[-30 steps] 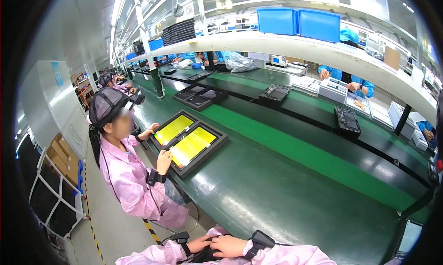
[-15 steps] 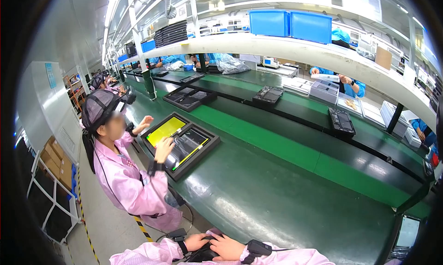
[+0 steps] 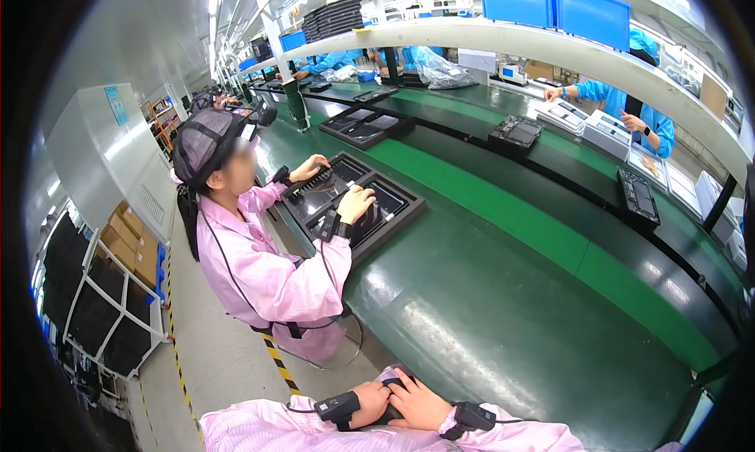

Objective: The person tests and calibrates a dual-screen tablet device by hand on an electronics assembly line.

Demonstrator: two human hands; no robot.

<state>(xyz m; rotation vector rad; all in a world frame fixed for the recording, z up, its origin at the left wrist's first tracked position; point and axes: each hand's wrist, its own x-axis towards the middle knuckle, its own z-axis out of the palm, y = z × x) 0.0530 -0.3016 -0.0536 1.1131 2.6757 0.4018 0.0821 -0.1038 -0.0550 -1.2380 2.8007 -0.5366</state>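
Low in the head view, at the near edge of the green workbench (image 3: 503, 350), my two hands are close together. My left hand (image 3: 370, 405) is curled over a dark thing, mostly covered, whose kind I cannot make out. Beside it my right hand (image 3: 422, 406) lies with its fingers stretched and slightly apart, the fingertips reaching over toward the left hand and the dark thing. Each wrist carries a black strapped device with a cable, the right one (image 3: 474, 417) clearly visible.
At my left a co-worker in pink (image 3: 267, 247) has both hands over a black tray (image 3: 409, 214) with two dark screens. Another tray (image 3: 370, 143) lies beyond. Dark device housings (image 3: 515, 132) sit on the belt. Blue bins (image 3: 591, 15) stand on the overhead shelf.
My view has turned left, shifting the scene rightward. The co-worker's screens went from lit yellow to dark, and that person's hands lowered onto them. My hands stay together.
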